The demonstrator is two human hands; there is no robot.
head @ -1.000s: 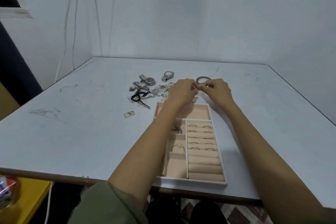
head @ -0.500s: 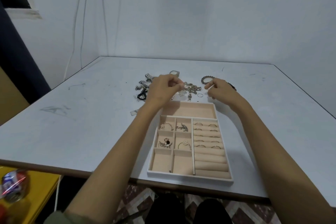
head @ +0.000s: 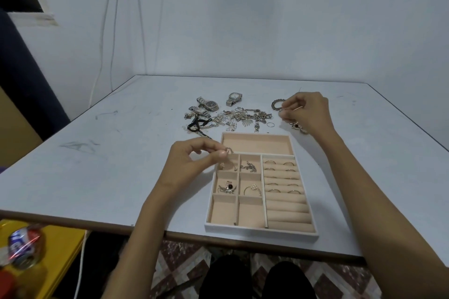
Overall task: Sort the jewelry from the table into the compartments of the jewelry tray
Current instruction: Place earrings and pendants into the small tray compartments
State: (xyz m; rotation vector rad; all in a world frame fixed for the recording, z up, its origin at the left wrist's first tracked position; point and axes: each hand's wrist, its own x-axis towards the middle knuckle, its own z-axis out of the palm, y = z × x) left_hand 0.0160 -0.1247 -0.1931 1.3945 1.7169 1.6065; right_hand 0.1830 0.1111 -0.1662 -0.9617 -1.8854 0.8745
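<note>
The beige jewelry tray (head: 261,231) lies near the table's front edge, with rings in its right-hand rolls and small pieces in several left compartments. My left hand (head: 192,165) pinches a small silver earring (head: 228,151) just above the tray's upper-left small compartment. My right hand (head: 305,113) is farther back, right of the loose jewelry pile (head: 239,118), its fingertips pinching a thin gold piece (head: 298,109) next to a chain bracelet (head: 277,104). Two watches (head: 209,104) (head: 235,98) lie behind the pile.
The white table (head: 121,165) stands against a white wall corner. A loose ring (head: 270,125) lies between pile and tray. A yellow surface with a crumpled wrapper (head: 23,247) sits below the table's left front edge. My knees show under the table.
My left hand came back from the pile to the tray's upper-left compartment with the earring. My right hand shifted right toward the bracelet and pinched a thin piece. The view rose.
</note>
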